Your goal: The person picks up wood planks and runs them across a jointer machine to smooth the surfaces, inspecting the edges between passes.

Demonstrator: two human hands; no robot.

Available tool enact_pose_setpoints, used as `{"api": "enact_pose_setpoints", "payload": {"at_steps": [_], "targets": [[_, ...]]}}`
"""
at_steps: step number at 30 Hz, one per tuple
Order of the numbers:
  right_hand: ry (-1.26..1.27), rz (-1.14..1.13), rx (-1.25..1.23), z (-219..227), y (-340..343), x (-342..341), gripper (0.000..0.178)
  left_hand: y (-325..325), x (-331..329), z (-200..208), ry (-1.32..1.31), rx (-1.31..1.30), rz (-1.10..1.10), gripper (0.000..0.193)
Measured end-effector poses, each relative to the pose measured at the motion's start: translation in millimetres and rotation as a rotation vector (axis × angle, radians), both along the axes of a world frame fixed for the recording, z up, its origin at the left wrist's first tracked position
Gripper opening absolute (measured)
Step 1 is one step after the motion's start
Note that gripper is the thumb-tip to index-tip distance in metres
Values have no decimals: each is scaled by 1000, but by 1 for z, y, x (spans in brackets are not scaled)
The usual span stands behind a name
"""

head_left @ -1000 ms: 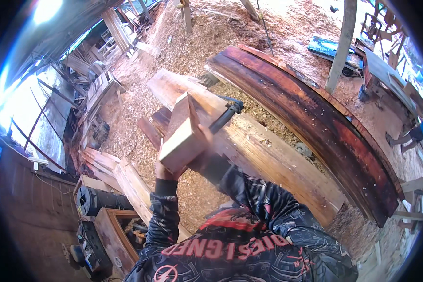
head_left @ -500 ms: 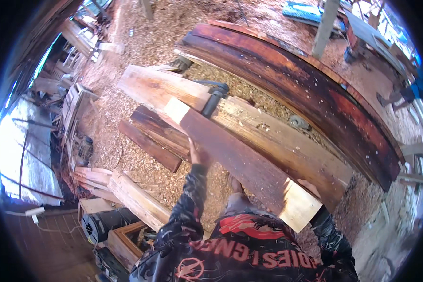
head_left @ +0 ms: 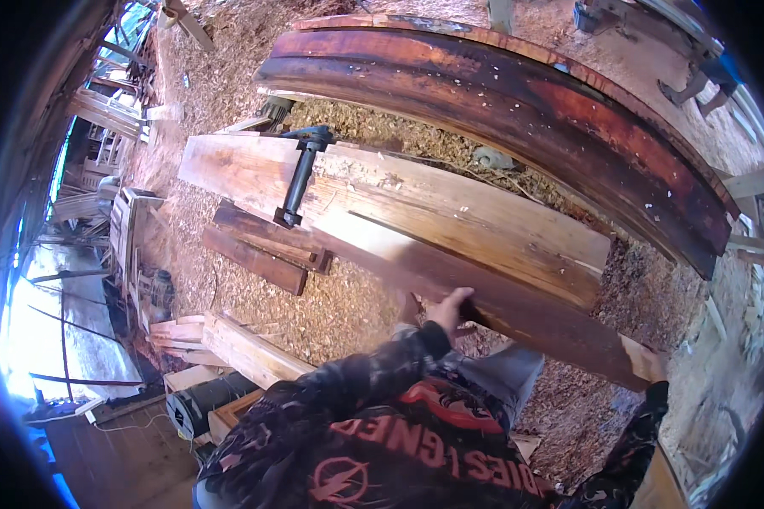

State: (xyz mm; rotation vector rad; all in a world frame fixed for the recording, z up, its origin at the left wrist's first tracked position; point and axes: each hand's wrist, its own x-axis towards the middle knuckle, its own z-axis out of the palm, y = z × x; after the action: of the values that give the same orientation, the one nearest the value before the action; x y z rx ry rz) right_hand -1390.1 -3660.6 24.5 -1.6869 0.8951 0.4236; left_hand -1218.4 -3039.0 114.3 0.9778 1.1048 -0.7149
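Note:
A long reddish-brown plank [head_left: 539,318] with a pale patch toward its far left end slants across in front of me. My left hand [head_left: 450,312] grips its near edge around the middle, thumb on top and the other fingers partly hidden. Around the right end, by a small pale patch, my right hand [head_left: 654,366] is closed on the same plank. Just beyond lies a wide pale board [head_left: 484,212], partly overlapped by the plank from this view. A black bar-shaped clamp or tool [head_left: 299,182] lies across that board, near the plank's left end.
Large dark red-brown slabs [head_left: 484,102] lie behind the pale board. Short brown offcuts [head_left: 259,259] rest on the shavings at left. A pale beam [head_left: 250,349] and a black cylindrical machine [head_left: 208,403] are at lower left. Another person's legs [head_left: 709,85] show at far right.
The plank has shifted right and tipped, so its broad face is seen more narrowly. Both hands have moved right with it, and my view has shifted too.

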Motion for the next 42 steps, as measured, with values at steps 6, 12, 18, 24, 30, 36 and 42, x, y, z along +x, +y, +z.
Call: {"api": "enact_pose_setpoints", "payload": {"at_steps": [6, 12, 18, 24, 30, 36, 42], "targets": [[325, 2, 226, -28, -84, 34, 33, -85, 23, -54, -408, 561, -165, 80], [-330, 793, -526, 105, 79, 113, 67, -66, 64, -55, -432, 826, -95, 69], [-628, 1242, -779, 102, 118, 127, 82, -24, 93, -48, -240, 1134, -107, 80], [-649, 1292, -657, 102, 199, 168, 84, -1, 144, -72, 26, 1580, -183, 88], [-712, 1354, -633, 107, 231, 194, 73, 43, 175, -85, 105, 1738, -210, 79], [-704, 1367, -641, 100, 261, 211, 69, 73, 188, -89, 181, 1794, -261, 77], [-734, 1387, -596, 93, 291, 228, 65, 112, 202, -86, 246, 1722, -262, 75]]}}
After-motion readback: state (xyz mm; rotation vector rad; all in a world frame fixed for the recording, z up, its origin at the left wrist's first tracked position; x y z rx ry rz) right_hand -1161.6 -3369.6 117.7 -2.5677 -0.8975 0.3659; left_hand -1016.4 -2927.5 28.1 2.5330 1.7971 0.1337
